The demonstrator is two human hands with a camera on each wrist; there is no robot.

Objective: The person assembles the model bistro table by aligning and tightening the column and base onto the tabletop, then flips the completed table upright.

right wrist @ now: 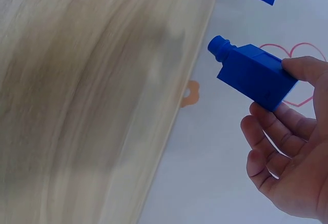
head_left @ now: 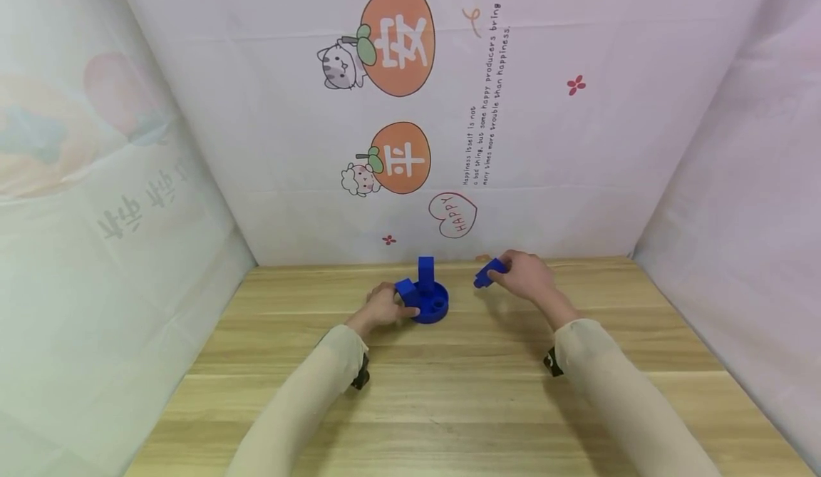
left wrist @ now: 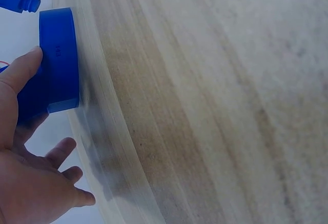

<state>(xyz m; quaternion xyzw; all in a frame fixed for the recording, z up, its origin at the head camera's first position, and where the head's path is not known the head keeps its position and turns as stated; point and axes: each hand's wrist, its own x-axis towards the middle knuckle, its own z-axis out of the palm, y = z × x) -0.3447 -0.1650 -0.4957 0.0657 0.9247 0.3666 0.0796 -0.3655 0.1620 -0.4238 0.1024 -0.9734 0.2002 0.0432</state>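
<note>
A round blue base [head_left: 431, 317] with a raised rim stands on the table, and two square blue posts rise from it, a back post [head_left: 426, 270] and a left post [head_left: 407, 289]. A small round socket [head_left: 439, 304] shows inside the base at the right. My left hand [head_left: 383, 306] grips the base from the left, its thumb [left wrist: 25, 69] along the side and fingers behind the left post. Off to the right, my right hand [head_left: 529, 276] pinches a blue rectangular block [right wrist: 256, 76] between thumb and fingers. The block is tilted, its round ridged peg [right wrist: 219, 47] pointing toward the base and down.
The wood-grain table [head_left: 462, 406] reaches back to a white printed cloth wall [head_left: 539, 177]. More white cloth hangs along the left side [head_left: 70, 306] and the right side [head_left: 744, 263].
</note>
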